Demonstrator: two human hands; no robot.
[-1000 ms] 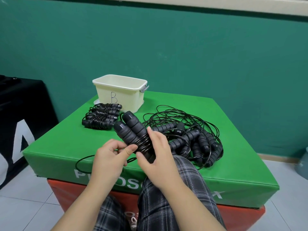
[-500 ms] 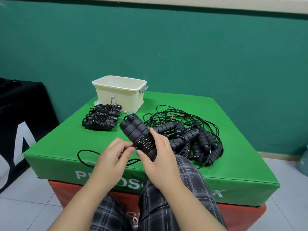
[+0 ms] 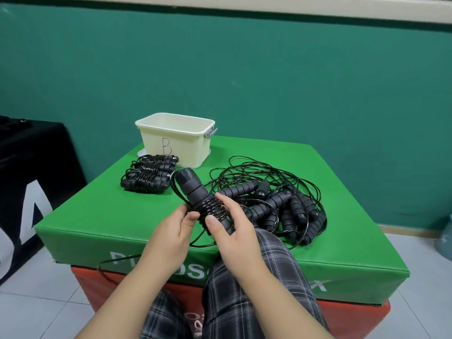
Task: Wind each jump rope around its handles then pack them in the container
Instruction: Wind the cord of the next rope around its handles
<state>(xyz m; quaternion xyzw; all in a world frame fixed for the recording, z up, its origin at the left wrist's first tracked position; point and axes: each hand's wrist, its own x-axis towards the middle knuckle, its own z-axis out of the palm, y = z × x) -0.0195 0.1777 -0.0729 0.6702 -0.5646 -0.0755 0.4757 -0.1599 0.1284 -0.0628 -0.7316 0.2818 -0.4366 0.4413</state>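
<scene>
Head view: right hand grips black foam jump-rope handles; left hand pinches thin black cord beside coils.

dark teal painted wall with a cream band along its top, pale tiled floor below, green padded vinyl block with white lettering stacked on a red padded block, black banner with white lettering at left, even indoor light.
</scene>
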